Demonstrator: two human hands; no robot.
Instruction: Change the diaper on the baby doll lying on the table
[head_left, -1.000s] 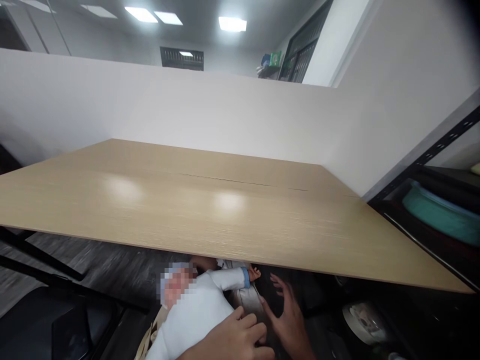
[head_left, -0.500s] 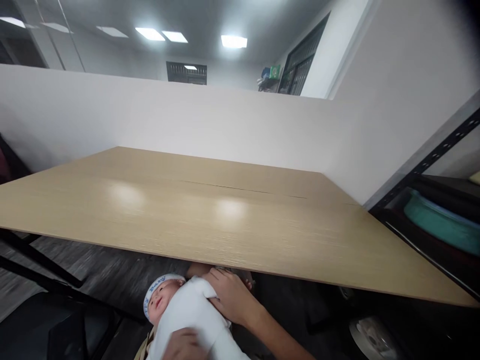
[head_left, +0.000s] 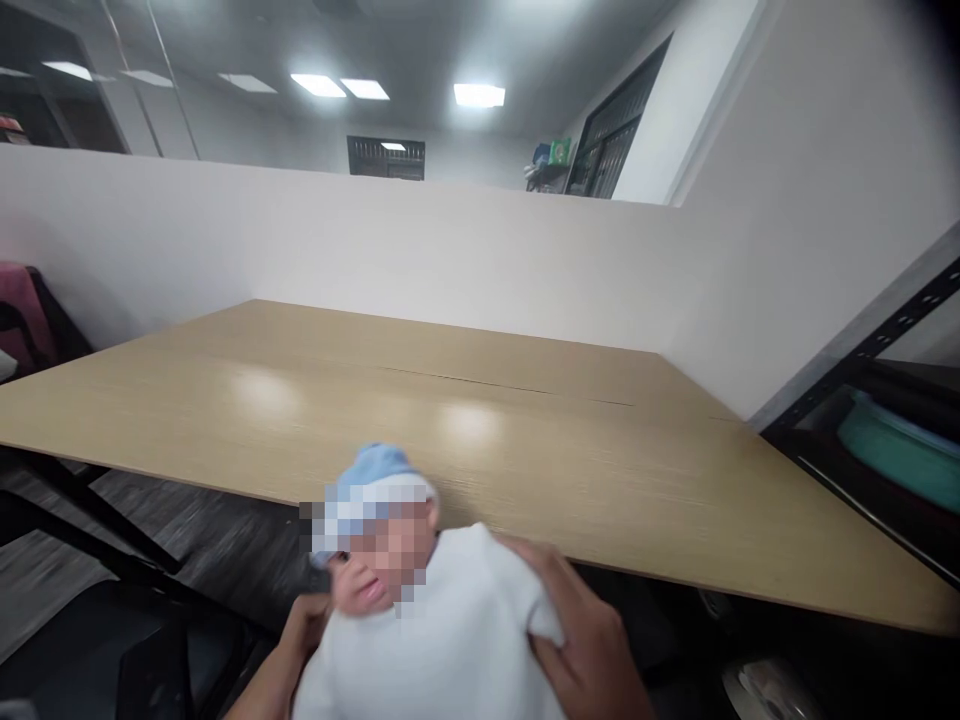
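A baby doll (head_left: 442, 630) in a white top and a blue cap (head_left: 379, 465) with a white band is held up at the near edge of the table, leaning to the left. My right hand (head_left: 581, 620) is wrapped round the doll's side under its sleeve, fingers partly behind it. On the other side, my left hand (head_left: 307, 620) grips the doll close below its head; most of those fingers are hidden behind the body. The doll's legs are below the picture.
A wide wooden table (head_left: 525, 460) stretches ahead to a low white partition (head_left: 450, 250). On the right is a dark metal rack (head_left: 862, 350) with a teal item (head_left: 900, 450). A black chair (head_left: 82, 640) stands at lower left, and a white container (head_left: 772, 690) sits under the table.
The doll has risen from below the table edge and come more upright. My left hand has gone from its chest to its side; my right hand has moved up and right with it.
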